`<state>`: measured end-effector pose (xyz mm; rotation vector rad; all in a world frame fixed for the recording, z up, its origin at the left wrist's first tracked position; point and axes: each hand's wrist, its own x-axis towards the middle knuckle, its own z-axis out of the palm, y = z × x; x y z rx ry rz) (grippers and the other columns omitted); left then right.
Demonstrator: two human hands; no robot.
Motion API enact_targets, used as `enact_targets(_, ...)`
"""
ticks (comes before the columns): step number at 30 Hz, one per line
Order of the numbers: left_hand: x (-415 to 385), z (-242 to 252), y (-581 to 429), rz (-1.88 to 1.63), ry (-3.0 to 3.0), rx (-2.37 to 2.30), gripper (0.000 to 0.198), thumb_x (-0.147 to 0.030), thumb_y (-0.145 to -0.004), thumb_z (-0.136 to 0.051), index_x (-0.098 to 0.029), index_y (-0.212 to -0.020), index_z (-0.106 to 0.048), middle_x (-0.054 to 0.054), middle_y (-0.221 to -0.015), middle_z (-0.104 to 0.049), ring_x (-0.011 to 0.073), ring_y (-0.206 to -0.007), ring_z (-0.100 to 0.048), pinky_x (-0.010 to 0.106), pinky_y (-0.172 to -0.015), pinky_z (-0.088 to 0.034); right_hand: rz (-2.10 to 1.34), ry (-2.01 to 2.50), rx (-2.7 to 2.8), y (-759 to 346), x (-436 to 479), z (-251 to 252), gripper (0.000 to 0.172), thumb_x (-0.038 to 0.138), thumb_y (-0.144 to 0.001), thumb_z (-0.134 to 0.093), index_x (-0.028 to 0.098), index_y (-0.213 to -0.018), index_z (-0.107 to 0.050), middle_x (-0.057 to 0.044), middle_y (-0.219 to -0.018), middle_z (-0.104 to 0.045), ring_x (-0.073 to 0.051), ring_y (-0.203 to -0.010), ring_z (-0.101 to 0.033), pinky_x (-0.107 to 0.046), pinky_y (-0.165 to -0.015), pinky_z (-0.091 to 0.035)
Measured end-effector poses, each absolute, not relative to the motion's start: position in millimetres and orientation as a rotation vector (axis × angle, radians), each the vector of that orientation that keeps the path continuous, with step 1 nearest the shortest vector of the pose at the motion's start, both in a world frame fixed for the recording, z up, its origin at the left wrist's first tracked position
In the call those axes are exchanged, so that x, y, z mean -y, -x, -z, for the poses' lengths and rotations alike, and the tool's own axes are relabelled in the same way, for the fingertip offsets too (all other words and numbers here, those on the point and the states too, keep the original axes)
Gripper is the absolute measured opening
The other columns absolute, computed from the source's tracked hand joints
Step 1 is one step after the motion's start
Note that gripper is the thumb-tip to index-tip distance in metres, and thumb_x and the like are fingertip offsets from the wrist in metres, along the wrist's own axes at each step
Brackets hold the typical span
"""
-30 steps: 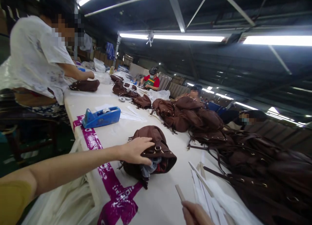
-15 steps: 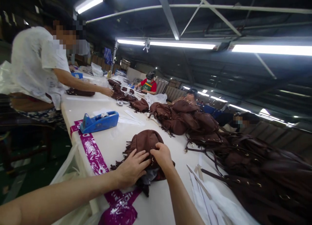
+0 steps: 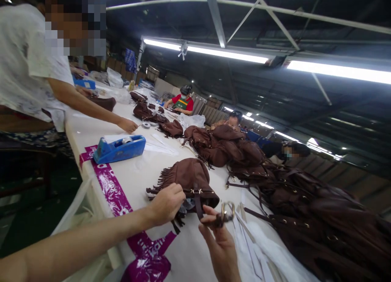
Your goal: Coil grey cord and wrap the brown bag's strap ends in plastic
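Observation:
A dark brown fringed bag [image 3: 192,176] lies on the white table in front of me, its opening turned toward me with grey stuffing or lining showing. My left hand [image 3: 167,204] is closed at the bag's near left edge, fingers curled and pinching the rim; the fingertips are partly hidden. Between the thumb and fingers of my right hand [image 3: 221,243] is the bag's strap [image 3: 198,204], pulled toward me. A gold-coloured buckle [image 3: 227,213] hangs at the strap's end, beside my right fingers.
Left of the bag stands a blue tape dispenser [image 3: 119,149], near purple printed tape [image 3: 111,188] along the table edge. More brown bags [image 3: 229,145] are heaped to the right. Paper strips [image 3: 250,241] lie near my right hand. A co-worker's arm [image 3: 91,105] reaches over the table.
My right hand has moved from the bag's top down toward me, drawing out the strap and buckle. The left hand, flat before, has curled at the rim. The co-worker's hand came nearer.

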<state>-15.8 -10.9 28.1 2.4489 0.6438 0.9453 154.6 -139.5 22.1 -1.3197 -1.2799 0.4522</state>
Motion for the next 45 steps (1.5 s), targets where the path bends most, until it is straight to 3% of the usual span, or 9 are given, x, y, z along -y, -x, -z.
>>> enact_targets(3,38,-21,12,-0.531,-1.737,-0.567,0.034,-0.045,-0.090,-0.041,-0.017,-0.080,-0.058,0.007,-0.078,-0.061,0.0191,-0.073,-0.058,0.031,-0.066,-0.046,-0.217,1.376,1.485,-144,148,-14,0.009,0.026,-0.082,-0.062,0.026,-0.086,-0.070,-0.007,-0.115,-0.061,-0.025,-0.108,-0.058,-0.036,-0.091,-0.049)
enact_targets(8,43,-12,-11,-0.377,-1.093,-0.468,0.043,-0.053,-0.069,-0.069,-0.015,-0.087,-0.061,0.006,-0.086,-0.065,0.0162,-0.076,-0.061,0.024,-0.061,-0.043,0.021,1.456,1.835,-130,159,-12,0.045,0.006,-0.084,-0.044,0.033,-0.114,-0.065,-0.007,-0.125,-0.058,-0.021,-0.113,-0.057,-0.033,-0.090,-0.050)
enact_targets(10,38,-14,-16,-0.379,-1.069,-0.497,0.039,-0.046,-0.064,-0.074,-0.015,-0.083,-0.062,0.006,-0.084,-0.067,0.0174,-0.078,-0.063,0.025,-0.065,-0.045,0.100,1.498,1.929,-138,169,-12,0.049,0.005,-0.084,-0.041,0.032,-0.119,-0.062,-0.006,-0.124,-0.061,-0.021,-0.113,-0.058,-0.033,-0.090,-0.051)
enact_targets(15,35,-10,-11,-0.122,-1.040,-0.393,0.037,-0.037,-0.062,-0.078,-0.014,-0.086,-0.063,0.011,-0.097,-0.071,0.0228,-0.089,-0.067,0.030,-0.074,-0.049,0.178,2.048,1.553,-210,211,-14,0.025,0.024,-0.089,-0.045,0.022,-0.100,-0.068,-0.006,-0.094,-0.072,-0.020,-0.080,-0.068,-0.029,-0.070,-0.053)
enact_targets(21,43,-3,-5,-0.089,-1.099,-0.363,0.031,-0.034,-0.063,-0.077,-0.014,-0.082,-0.064,0.011,-0.092,-0.072,0.0220,-0.082,-0.068,0.027,-0.066,-0.049,0.223,2.579,1.370,-284,234,-16,0.034,0.025,-0.092,-0.037,0.019,-0.102,-0.069,-0.007,-0.095,-0.073,-0.022,-0.088,-0.068,-0.029,-0.077,-0.048)
enact_targets(28,42,1,-4,-0.146,-1.082,-0.344,0.029,-0.035,-0.068,-0.075,-0.013,-0.085,-0.064,0.010,-0.088,-0.072,0.0161,-0.074,-0.064,0.025,-0.067,-0.049,0.222,2.749,1.423,-261,212,3,0.031,0.024,-0.091,-0.044,0.018,-0.075,-0.070,-0.012,-0.088,-0.069,-0.022,-0.082,-0.066,-0.029,-0.068,-0.042)
enact_targets(32,44,2,-6,-0.153,-1.116,-0.340,0.029,-0.037,-0.067,-0.074,-0.013,-0.081,-0.064,0.009,-0.084,-0.071,0.0154,-0.069,-0.063,0.025,-0.064,-0.048,0.214,2.829,1.369,-256,208,5,0.031,0.017,-0.091,-0.039,0.014,-0.080,-0.068,-0.015,-0.091,-0.067,-0.025,-0.080,-0.065,-0.031,-0.064,-0.040)
enact_targets(39,44,1,-5,-0.142,-1.195,-0.299,0.024,-0.027,-0.067,-0.072,-0.013,-0.084,-0.065,0.008,-0.088,-0.070,0.0164,-0.076,-0.064,0.025,-0.066,-0.049,0.016,2.825,1.270,-265,204,-9,0.021,0.032,-0.081,-0.059,0.015,-0.092,-0.064,-0.010,-0.088,-0.068,-0.022,-0.083,-0.064,-0.027,-0.068,-0.041)
enact_targets(45,46,3,-3,-0.158,-1.173,-0.376,0.033,-0.033,-0.068,-0.072,-0.012,-0.091,-0.061,0.010,-0.089,-0.069,0.0170,-0.077,-0.064,0.028,-0.070,-0.050,-0.111,2.812,1.211,-267,204,-7,0.014,0.030,-0.079,-0.058,0.019,-0.072,-0.063,-0.007,-0.077,-0.068,-0.021,-0.074,-0.062,-0.027,-0.060,-0.035)
